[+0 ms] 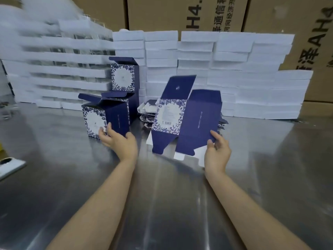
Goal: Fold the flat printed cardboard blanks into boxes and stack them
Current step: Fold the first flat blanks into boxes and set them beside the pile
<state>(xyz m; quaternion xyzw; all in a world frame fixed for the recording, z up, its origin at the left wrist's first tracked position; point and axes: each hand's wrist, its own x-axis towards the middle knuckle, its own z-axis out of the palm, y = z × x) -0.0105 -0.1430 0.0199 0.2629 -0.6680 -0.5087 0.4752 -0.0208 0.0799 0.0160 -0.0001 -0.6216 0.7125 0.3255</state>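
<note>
A folded navy box with a blue floral front [105, 119] stands on the steel table [162, 204], lid flap up. My left hand [119, 139] rests against its near lower corner, fingers spread around it. Behind it stand two more folded boxes, one on top of the other [124, 76]. My right hand [217, 150] grips the lower right edge of a flat navy blank [185, 116], held tilted up off the table. A pile of flat blanks [146, 112] lies behind it, partly hidden.
A wall of stacked white boxes [234, 78] runs along the back of the table, with brown printed cartons [189, 13] behind it. A phone-like object [9, 165] lies at the left edge. The picture is blurred at the upper left.
</note>
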